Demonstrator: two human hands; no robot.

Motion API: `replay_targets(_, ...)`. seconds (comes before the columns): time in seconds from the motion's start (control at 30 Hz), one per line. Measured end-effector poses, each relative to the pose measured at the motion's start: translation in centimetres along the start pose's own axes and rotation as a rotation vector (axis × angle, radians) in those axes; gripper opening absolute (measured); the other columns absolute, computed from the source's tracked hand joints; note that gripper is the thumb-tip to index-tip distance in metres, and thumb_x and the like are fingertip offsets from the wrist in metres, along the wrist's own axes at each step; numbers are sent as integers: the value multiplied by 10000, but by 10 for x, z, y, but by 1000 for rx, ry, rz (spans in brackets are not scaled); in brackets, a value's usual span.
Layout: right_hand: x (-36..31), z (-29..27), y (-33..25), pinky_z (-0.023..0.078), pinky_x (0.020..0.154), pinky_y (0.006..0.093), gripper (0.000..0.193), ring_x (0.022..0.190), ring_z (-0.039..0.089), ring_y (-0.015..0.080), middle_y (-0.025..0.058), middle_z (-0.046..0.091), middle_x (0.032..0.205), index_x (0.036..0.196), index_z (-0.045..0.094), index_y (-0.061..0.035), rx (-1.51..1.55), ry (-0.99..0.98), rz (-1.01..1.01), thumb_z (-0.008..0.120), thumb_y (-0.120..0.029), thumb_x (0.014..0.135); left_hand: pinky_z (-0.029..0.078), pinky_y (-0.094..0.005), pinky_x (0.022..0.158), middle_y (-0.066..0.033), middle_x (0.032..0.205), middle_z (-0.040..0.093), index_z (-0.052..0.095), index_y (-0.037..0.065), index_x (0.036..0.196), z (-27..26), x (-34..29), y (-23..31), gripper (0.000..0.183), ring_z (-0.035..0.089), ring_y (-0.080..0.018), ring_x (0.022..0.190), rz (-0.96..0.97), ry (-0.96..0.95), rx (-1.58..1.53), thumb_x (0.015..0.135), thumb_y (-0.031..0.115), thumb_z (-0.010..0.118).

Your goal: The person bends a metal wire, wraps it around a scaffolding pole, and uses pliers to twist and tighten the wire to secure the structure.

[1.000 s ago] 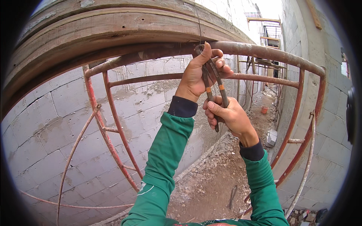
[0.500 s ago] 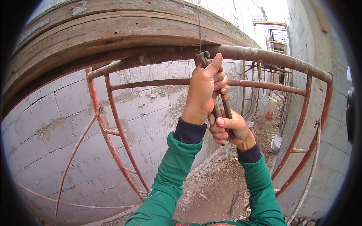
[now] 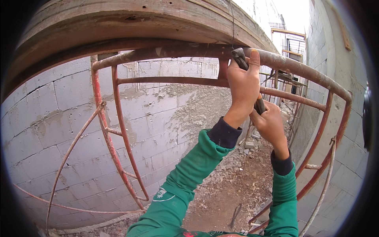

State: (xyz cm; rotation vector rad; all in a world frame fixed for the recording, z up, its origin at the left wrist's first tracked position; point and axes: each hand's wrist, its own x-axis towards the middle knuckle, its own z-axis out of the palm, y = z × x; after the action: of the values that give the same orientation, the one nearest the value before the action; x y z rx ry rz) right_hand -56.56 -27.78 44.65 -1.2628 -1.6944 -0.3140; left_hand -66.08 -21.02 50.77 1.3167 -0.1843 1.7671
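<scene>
A pair of end-cutting pincers (image 3: 259, 106) with dark metal jaws is held up against the rusty scaffold tube. My left hand (image 3: 244, 87) wraps around the pincers just under the jaws, thumb pointing up along the tube. Lower down, my right hand (image 3: 271, 123) is closed around the handles, its back turned toward me and most of its fingers hidden. A thin tie wire (image 3: 233, 23) runs down the wooden beam (image 3: 154, 23) to the tube (image 3: 189, 51), right by the jaws. Whether the jaws grip the wire cannot be made out.
Red scaffold frames (image 3: 103, 118) stand on the left and right, with a thin diagonal brace (image 3: 75, 150). A grey block wall (image 3: 79, 158) rises on the left, another wall (image 3: 351, 130) on the right. Rubble-strewn ground (image 3: 221, 197) lies below, with a bent bar (image 3: 235, 215) on it.
Both hands and the pincers have shifted right and slightly up in view. The pincers' head has turned, and my right hand has rotated so its back now shows.
</scene>
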Motion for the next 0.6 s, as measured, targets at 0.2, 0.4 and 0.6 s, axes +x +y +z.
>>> replay_targets(0.2, -7, -16, -9, 504, 524, 301, 283, 568, 618, 137, 56, 601, 696, 951, 645, 31, 1197, -666, 376, 764, -219, 897, 400, -261, 504, 41, 589, 443, 527, 98, 818, -26, 9, 34, 448, 438, -82, 496, -512, -373, -569, 988, 493, 653)
replay_targets(0.4, -6, -10, -40, 533, 618, 355, 387, 689, 664, 233, 105, 630, 805, 1113, 609, 40, -140, 112, 0, 769, -227, 884, 263, -260, 416, 54, 555, 382, 453, 113, 777, 8, 4, 16, 376, 297, -64, 418, -238, 14, -388, 1058, 318, 594)
replay_targets(0.6, -12, -18, -35, 504, 559, 323, 292, 604, 613, 148, 47, 617, 767, 975, 619, -12, 265, -283, 214, 736, -276, 942, 419, -268, 505, 29, 600, 455, 500, 118, 792, -15, -4, 31, 408, 434, -80, 487, -194, -108, -184, 1006, 427, 661)
